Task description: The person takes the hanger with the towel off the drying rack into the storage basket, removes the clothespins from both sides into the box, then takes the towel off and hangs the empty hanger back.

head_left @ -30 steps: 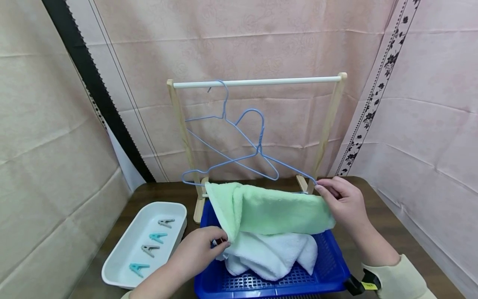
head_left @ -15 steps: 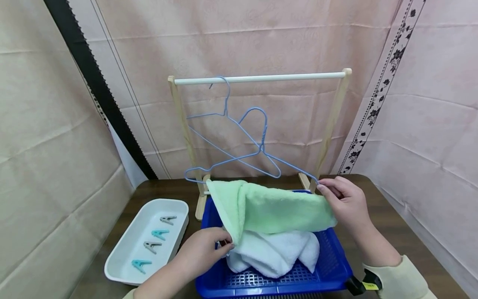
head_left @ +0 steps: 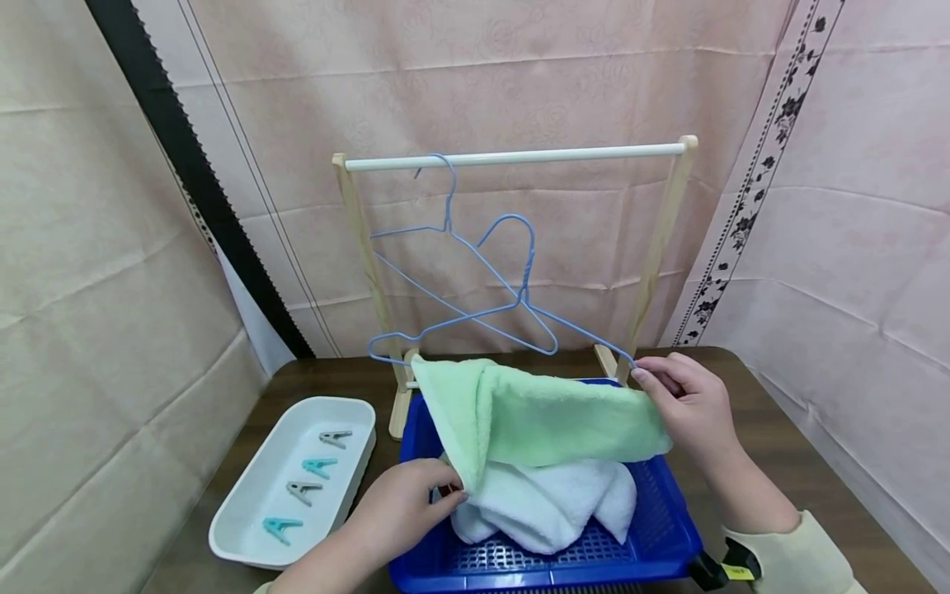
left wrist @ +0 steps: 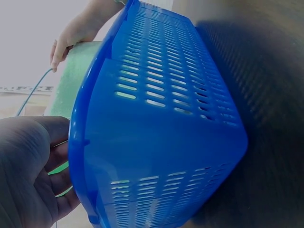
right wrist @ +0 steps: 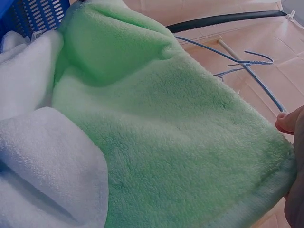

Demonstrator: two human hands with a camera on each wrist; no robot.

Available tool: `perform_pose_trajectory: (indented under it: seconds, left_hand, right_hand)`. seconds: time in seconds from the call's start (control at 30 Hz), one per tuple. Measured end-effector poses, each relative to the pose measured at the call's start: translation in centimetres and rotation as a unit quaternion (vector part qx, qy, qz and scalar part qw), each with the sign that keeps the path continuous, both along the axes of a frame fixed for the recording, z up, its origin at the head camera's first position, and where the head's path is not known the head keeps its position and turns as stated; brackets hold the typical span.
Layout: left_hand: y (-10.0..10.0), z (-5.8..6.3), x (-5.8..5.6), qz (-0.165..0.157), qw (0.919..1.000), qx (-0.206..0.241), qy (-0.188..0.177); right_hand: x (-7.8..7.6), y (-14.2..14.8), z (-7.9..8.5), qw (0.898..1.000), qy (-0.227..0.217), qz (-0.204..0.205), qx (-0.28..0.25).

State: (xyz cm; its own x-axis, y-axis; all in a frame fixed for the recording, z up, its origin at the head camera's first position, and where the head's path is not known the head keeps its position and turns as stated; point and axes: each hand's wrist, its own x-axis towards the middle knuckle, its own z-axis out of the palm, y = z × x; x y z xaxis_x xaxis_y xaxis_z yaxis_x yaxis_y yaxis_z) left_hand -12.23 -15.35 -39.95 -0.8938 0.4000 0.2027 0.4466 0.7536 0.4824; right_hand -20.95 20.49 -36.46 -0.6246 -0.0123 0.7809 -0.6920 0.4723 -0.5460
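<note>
A light green towel [head_left: 571, 417] is draped over a blue wire hanger [head_left: 475, 313], above a blue plastic basket [head_left: 671, 528]. My right hand [head_left: 690, 404] pinches the hanger's right end, with the towel's right edge against the fingers. At the towel's lower left corner, my left hand [head_left: 408, 503] pinches the fabric between thumb and fingers. In the left wrist view that hand sits right at the basket's rim. A white towel [head_left: 545, 503] lies crumpled in the basket, partly under the green one. The hanger's lower bar is hidden by the green towel.
Behind the basket stands a wooden rack with a white rail [head_left: 564, 154]. A second blue hanger [head_left: 449, 198] hangs from the rail's left part. On the left, a white tray [head_left: 223, 528] holds several clothespins [head_left: 319, 467], grey and turquoise. The brown table [head_left: 772, 412] ends near a cloth wall.
The view has shifted slightly. The hanger has moved a little to the right with my right hand, and my left hand is slightly lower at the towel's corner.
</note>
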Motion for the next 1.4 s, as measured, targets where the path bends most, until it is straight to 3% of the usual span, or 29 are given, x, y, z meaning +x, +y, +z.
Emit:
perform_pose_trajectory:
  seconds: [0.27,0.7,1.0,1.23,1.4]
  left_hand:
    - [-0.2,-0.4,0.1,0.006,0.9995,-0.002,-0.03]
    - [-0.5,-0.4,0.2,0.034,0.9993,0.011,-0.014]
    - [-1.3,-0.5,0.1,0.061,0.9975,0.026,-0.025]
    - [-1.9,0.3,-0.5,0.115,0.9898,0.066,-0.051]
    - [-2.3,1.1,-1.5,0.146,0.9772,0.139,-0.067]
  right_hand:
    - [-0.4,-0.1,-0.3,1.0,-0.01,-0.002,-0.006]
    - [0.9,-1.2,1.3,1.0,0.011,0.022,-0.013]
    - [-0.1,-0.3,0.1,1.0,0.015,0.026,-0.001]
    - [1.5,-1.2,1.8,0.999,0.019,0.029,0.004]
    - [2.3,-1.4,2.5,0.999,0.02,0.032,0.004]
